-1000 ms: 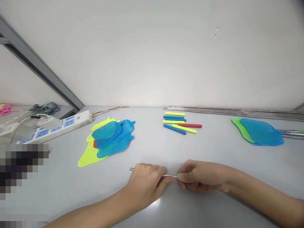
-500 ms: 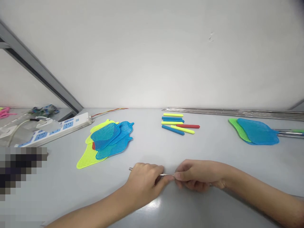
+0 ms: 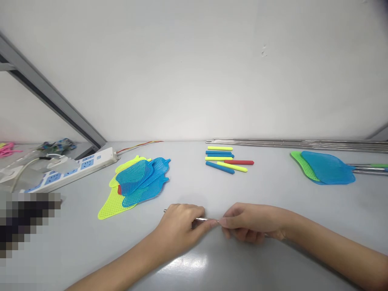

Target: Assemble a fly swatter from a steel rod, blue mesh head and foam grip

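A thin shiny metal rod (image 3: 201, 219) runs between my two hands just above the grey table. My left hand (image 3: 183, 220) is closed around it, with a short end sticking out on the left and the thumb stretched along it toward the right. At the right, my right hand (image 3: 247, 222) pinches the rod between thumb and fingers, the other fingers curled below. The fingertips of both hands nearly meet, and they hide part of the rod. A little of it shows again beneath my right wrist.
Blue and yellow fly swatter heads (image 3: 142, 182) are piled at left, beside a power strip (image 3: 100, 159). Several coloured handle tubes (image 3: 220, 159) lie in the middle. Long metal rods (image 3: 287, 143) line the wall. Fly swatters (image 3: 329, 167) with rods attached lie at right. A pixelated patch covers the lower left.
My left hand has shifted slightly left and up along with the rod's end, and a bit more of the rod shows beside its fingers. My right hand keeps its pinch. The camera view has tilted slightly.
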Demonstrator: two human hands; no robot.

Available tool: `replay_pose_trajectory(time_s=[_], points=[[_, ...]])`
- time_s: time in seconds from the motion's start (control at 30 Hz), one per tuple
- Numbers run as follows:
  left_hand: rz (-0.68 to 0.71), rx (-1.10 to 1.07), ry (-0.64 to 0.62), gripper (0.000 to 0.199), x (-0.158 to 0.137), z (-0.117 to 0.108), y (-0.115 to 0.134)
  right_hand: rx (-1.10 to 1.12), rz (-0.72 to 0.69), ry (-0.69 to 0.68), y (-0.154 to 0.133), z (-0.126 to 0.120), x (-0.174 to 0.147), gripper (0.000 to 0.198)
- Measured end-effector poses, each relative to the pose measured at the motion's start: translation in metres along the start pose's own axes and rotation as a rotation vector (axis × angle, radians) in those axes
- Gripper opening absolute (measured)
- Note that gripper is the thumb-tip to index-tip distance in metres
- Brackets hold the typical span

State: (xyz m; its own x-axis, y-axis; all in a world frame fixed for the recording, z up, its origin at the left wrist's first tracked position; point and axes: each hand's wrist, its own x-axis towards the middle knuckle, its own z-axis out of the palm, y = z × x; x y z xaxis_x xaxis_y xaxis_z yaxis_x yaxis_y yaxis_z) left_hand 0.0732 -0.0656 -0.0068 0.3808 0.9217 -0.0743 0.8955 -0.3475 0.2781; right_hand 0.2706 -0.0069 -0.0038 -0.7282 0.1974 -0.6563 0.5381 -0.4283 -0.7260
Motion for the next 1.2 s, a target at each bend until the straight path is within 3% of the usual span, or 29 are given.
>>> replay_pose_trajectory(time_s=[1.2], points=[[-0.07,-0.036,-0.034,0.049,0.0005,-0.0036,0.0017,-0.001,0.002,0.002,0.0019,-0.0007,0.0022,0.036]])
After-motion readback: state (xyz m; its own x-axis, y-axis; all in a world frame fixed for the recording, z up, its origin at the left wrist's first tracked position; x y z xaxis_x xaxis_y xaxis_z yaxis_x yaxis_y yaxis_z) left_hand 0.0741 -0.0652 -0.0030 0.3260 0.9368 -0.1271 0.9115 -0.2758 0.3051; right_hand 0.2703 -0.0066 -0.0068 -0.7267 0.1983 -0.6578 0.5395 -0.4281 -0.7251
